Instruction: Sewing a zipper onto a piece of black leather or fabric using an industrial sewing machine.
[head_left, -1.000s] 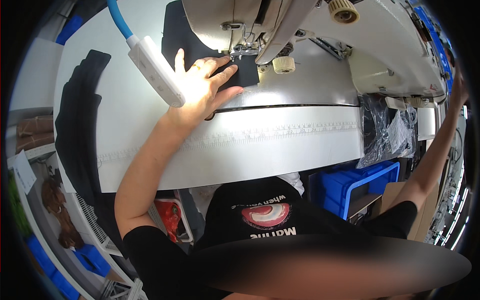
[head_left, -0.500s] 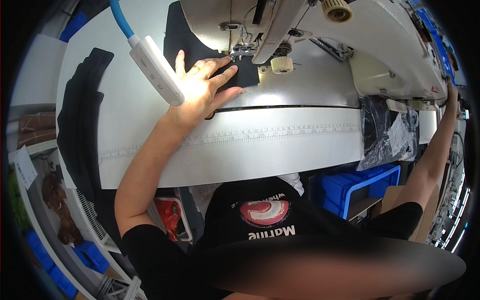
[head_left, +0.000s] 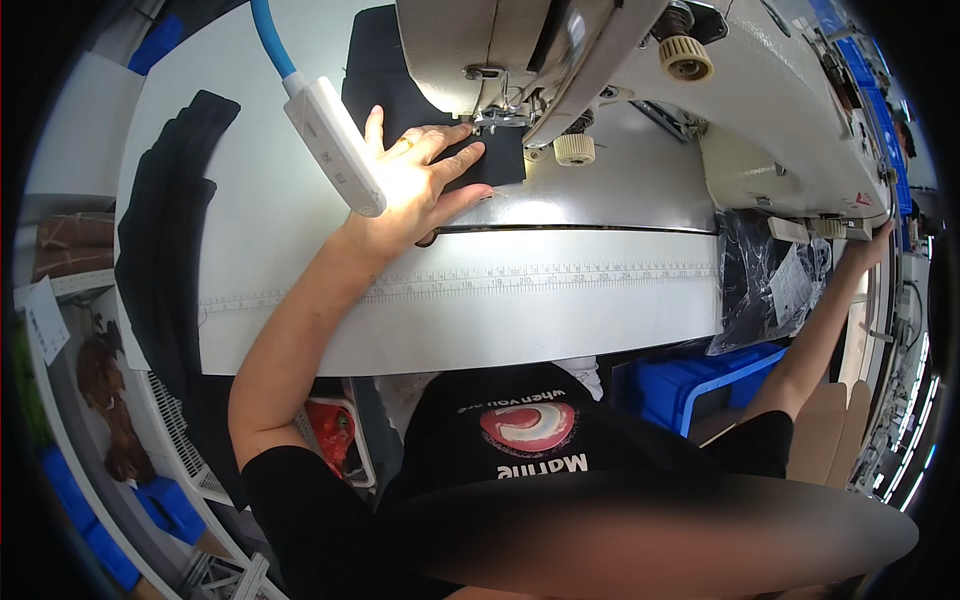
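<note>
My left hand (head_left: pixel 412 185) lies with spread fingers on a piece of black fabric (head_left: pixel 385 70). Its fingertips are close to the presser foot (head_left: pixel 500 120) of a white sewing machine (head_left: pixel 780 140). Under the heel of that hand a small dark loop (head_left: pixel 428 239) peeks out; what it belongs to is hidden. A ring sits on one finger. Far to the right, my right hand (head_left: pixel 876 246) reaches up to the machine's right end, where the handwheel side is turned away. Its fingers are hidden there, so their grip does not show.
A white lamp (head_left: pixel 335 145) on a blue flexible neck hangs over my left wrist. Stacked black fabric strips (head_left: pixel 165 240) drape off the table's left side. A printed ruler (head_left: pixel 480 283) runs along the white table (head_left: pixel 560 330). Plastic-wrapped material (head_left: pixel 770 280) lies right, above a blue crate (head_left: pixel 680 390).
My right hand has come down a little along the machine's right end, and its arm is drawn in. My left hand stays on the fabric by the presser foot. The whole view has shifted slightly.
</note>
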